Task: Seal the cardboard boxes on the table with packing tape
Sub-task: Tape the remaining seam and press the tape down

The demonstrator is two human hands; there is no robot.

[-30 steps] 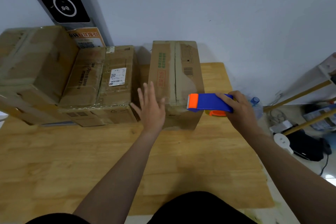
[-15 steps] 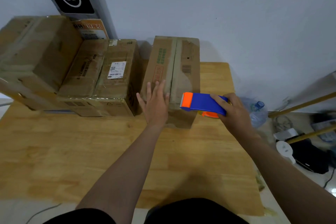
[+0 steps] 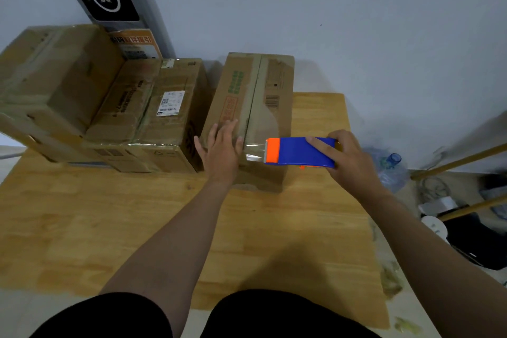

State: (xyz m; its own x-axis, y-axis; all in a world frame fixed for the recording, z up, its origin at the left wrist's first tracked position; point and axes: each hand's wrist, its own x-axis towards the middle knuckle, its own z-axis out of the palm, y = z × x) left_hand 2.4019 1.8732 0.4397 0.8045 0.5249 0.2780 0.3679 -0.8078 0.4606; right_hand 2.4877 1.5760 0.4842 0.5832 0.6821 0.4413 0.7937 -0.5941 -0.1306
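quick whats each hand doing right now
Left hand: open, fingers flat on the cardboard box.
Right hand: holding the blue tape dispenser.

Left hand (image 3: 220, 149) flat, palm down. Right hand (image 3: 348, 159), just beside, grips blue-and-orange plastic tape dispenser (image 3: 296, 151), index finger (image 3: 315, 142) along top.

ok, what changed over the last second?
The left hand moved forward onto the box, from its near left corner, and now lies flat on top beside the seam. A strip of clear tape now shows stretched from the tape dispenser toward that hand. Unchanged: the right hand grips the dispenser at the box's near right edge; the other boxes sit where they were.
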